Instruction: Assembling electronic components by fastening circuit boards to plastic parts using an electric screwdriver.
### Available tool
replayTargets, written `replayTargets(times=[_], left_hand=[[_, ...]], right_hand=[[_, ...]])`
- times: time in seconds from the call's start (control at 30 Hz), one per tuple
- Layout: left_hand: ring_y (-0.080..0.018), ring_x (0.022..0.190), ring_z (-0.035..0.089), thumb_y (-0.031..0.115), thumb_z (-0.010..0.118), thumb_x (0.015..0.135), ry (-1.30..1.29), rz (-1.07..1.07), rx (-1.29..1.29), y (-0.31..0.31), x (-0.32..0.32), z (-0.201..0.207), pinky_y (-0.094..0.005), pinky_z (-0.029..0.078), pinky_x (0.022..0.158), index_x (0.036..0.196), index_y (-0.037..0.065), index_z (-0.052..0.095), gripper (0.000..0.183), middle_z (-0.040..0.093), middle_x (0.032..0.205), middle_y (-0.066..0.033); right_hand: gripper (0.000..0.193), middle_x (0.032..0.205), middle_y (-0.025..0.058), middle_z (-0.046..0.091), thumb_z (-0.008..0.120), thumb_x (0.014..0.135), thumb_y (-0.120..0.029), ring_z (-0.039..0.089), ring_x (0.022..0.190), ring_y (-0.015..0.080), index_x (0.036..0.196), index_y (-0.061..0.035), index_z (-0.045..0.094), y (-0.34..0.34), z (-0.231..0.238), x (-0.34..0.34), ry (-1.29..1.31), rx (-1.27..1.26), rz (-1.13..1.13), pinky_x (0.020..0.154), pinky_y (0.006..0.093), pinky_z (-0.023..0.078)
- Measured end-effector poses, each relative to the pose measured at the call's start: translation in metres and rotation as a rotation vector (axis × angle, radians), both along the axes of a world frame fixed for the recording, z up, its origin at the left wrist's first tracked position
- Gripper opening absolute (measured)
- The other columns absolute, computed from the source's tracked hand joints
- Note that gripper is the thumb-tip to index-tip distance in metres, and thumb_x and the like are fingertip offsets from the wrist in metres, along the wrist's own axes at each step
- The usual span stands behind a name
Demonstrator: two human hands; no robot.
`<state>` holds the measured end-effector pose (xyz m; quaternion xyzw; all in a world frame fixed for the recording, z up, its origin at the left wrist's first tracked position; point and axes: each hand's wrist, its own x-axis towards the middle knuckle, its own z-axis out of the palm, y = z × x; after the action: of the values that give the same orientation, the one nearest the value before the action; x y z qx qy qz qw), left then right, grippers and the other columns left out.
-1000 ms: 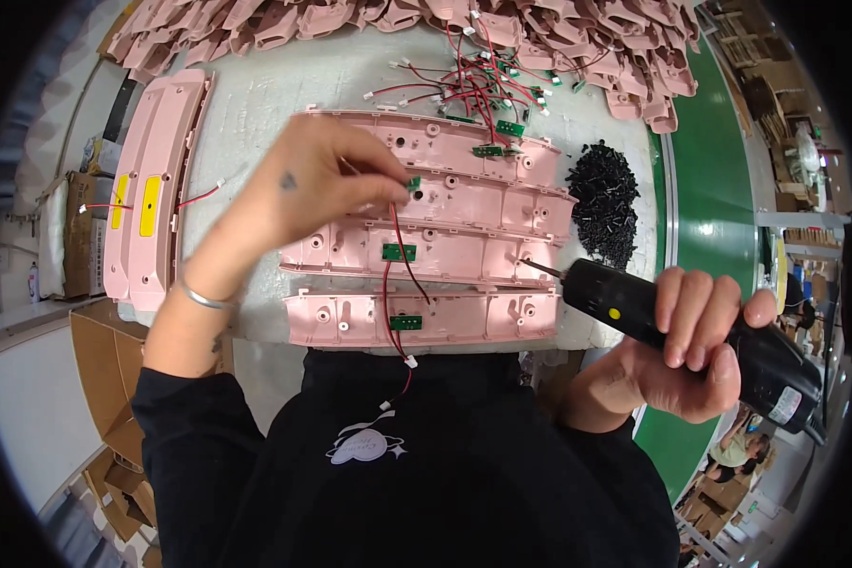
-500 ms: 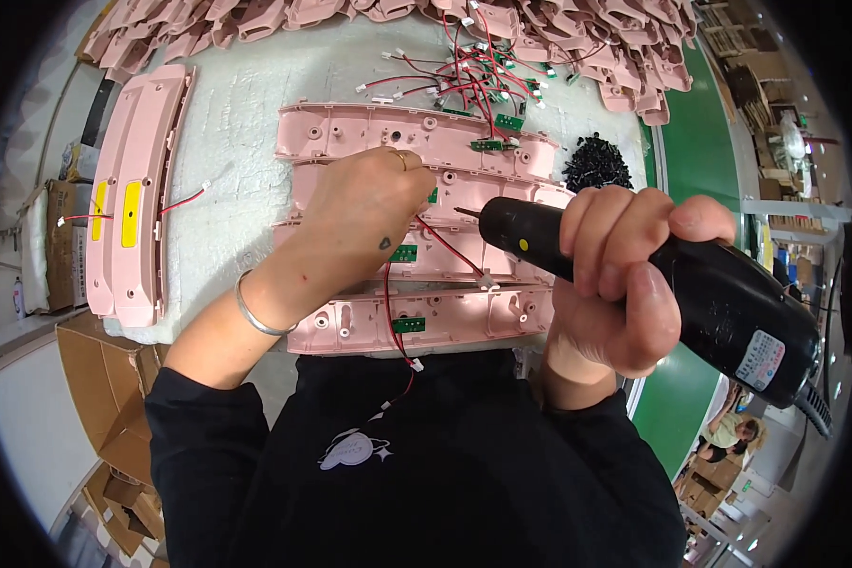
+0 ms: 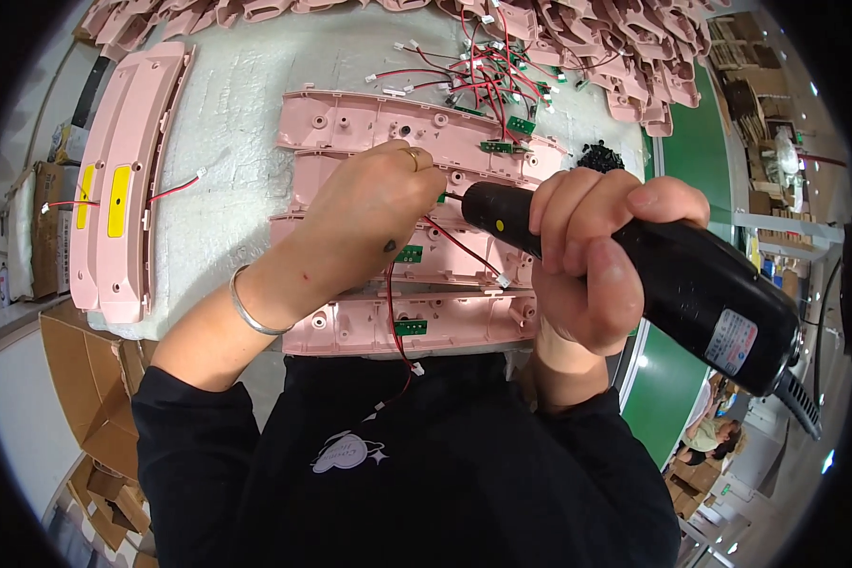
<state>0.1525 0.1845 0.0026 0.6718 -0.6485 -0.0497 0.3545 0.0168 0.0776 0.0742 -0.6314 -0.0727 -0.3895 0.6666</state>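
Note:
My right hand (image 3: 592, 260) is wrapped round a black electric screwdriver (image 3: 696, 270), its bit pointing left. The bit's tip reaches the fingers of my left hand (image 3: 383, 189), beside a small green circuit board (image 3: 442, 198) largely hidden by that hand. My left fingers are curled closed over a pink plastic shell (image 3: 312, 180); what they pinch is out of sight. Several such shells lie in a stack of rows. The nearest shell (image 3: 483, 322) has a green board (image 3: 411, 328) in it, and red and black wires (image 3: 469, 248) with white connectors trail across the rows.
At the left, two closed pink casings (image 3: 137, 265) with yellow labels lie side by side. A tangle of wired boards (image 3: 502, 71) sits at the back, by heaped pink parts (image 3: 634, 66). Black screws (image 3: 598, 155) are piled behind my right hand. A cardboard box (image 3: 85, 379) stands lower left.
The screwdriver has moved left, so its bit now meets my left fingertips beside the board. My left hand keeps its closed hold. The whole view has shifted slightly.

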Motion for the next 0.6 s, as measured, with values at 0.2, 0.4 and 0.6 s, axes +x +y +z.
replayTargets(times=[0.2,0.4,0.6], left_hand=[[-0.0316,0.073,0.055,0.001,0.067,0.067,0.037,0.01,-0.051,0.001,0.0,-0.002,-0.04,0.046,0.064,0.071,0.001,0.054,0.014,0.054,0.072,-0.0117],[-0.0329,0.08,0.057,-0.007,0.059,0.061,0.048,-0.062,0.003,-0.001,0.002,0.002,-0.0385,0.05,0.07,0.074,0.0,0.055,0.015,0.057,0.078,-0.0148],[-0.0326,0.075,0.056,-0.003,0.063,0.066,0.097,0.001,-0.082,0.0,0.002,0.006,-0.0403,0.046,0.065,0.072,0.001,0.054,0.011,0.054,0.073,-0.0137]], right_hand=[[0.027,0.06,0.0019,0.045,0.059,0.077,-0.009,0.041,0.048,0.0118,0.093,-0.0118,0.038,0.013,-0.003,0.011,0.061,-0.107,-0.094,0.053,0.029,0.037],[0.031,0.06,0.0022,0.047,0.064,0.078,-0.011,0.043,0.048,0.0128,0.093,-0.0118,0.037,0.013,0.001,0.009,0.148,-0.164,-0.12,0.051,0.0287,0.039],[0.034,0.066,0.0062,0.051,0.063,0.076,-0.001,0.05,0.056,0.015,0.099,-0.0076,0.04,0.013,0.006,0.008,0.172,-0.132,-0.119,0.055,0.0307,0.044]])
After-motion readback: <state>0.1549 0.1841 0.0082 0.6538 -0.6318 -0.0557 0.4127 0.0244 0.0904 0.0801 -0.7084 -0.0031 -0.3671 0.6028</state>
